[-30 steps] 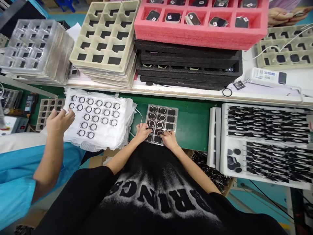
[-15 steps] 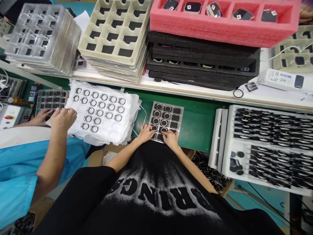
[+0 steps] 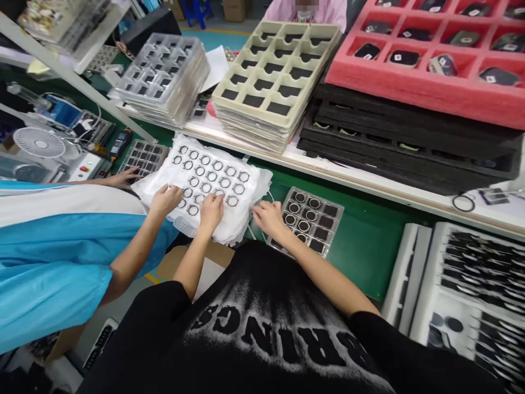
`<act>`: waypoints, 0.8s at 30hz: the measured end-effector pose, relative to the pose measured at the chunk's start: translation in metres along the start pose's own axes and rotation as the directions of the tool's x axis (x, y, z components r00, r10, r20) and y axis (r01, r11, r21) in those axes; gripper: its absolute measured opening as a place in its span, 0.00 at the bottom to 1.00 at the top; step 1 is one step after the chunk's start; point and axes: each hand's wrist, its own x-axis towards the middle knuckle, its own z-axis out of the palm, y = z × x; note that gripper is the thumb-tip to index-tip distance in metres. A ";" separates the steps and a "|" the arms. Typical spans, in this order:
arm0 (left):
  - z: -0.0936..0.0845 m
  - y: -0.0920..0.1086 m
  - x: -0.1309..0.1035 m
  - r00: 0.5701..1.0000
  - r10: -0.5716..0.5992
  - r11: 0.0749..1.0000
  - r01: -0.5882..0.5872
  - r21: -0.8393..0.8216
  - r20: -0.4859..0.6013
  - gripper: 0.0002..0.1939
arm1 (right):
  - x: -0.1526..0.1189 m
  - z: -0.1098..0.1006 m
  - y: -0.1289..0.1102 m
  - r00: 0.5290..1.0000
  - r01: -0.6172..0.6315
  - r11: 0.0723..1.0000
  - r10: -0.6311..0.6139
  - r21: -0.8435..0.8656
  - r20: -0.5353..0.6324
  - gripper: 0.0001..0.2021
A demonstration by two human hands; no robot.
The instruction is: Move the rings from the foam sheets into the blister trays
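Over the white padded sheet, my left hand has its fingers bent and drawn together at the round watch-case rings. What lies under its fingertips is hidden. My right hand is curled in the air between the sheet's right edge and a clear plastic tray; I cannot make out anything in its fingers. In the tray, rings with pale rims fill the left and middle columns that show, while dark pads show in the right column. My right forearm covers the tray's lower left part.
At left, a co-worker's hand reaches onto the sheet and the other hand rests by another tray. A shelf behind carries stacked trays and red foam. White racks stand at right.
Both my hands have left the tray and moved left, the left one onto the sheet. The co-worker's near hand has moved right over the sheet. The view has turned left.
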 end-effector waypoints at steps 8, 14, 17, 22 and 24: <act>-0.021 -0.074 0.027 0.997 0.030 0.996 -0.024 -0.080 0.076 0.11 | 0.059 0.039 -0.069 0.984 0.066 0.989 -0.042 -0.131 0.173 0.17; -0.019 -0.081 0.057 0.999 0.033 0.990 -0.031 -0.135 0.016 0.10 | 0.059 0.024 -0.056 0.995 -0.020 1.000 0.018 0.015 0.101 0.13; 0.004 -0.059 0.073 0.998 0.057 0.990 -0.056 -0.131 0.005 0.10 | 0.071 0.020 -0.048 0.999 -0.032 0.999 0.032 0.020 -0.024 0.15; 0.016 -0.050 0.085 0.992 0.109 0.994 -0.107 -0.032 0.066 0.11 | 0.096 0.030 -0.041 0.984 -0.177 0.983 0.175 -0.044 -0.039 0.14; 0.013 -0.055 0.085 0.985 0.117 0.993 -0.115 -0.021 0.123 0.12 | 0.100 0.036 -0.041 0.977 -0.213 0.976 0.213 -0.054 -0.006 0.14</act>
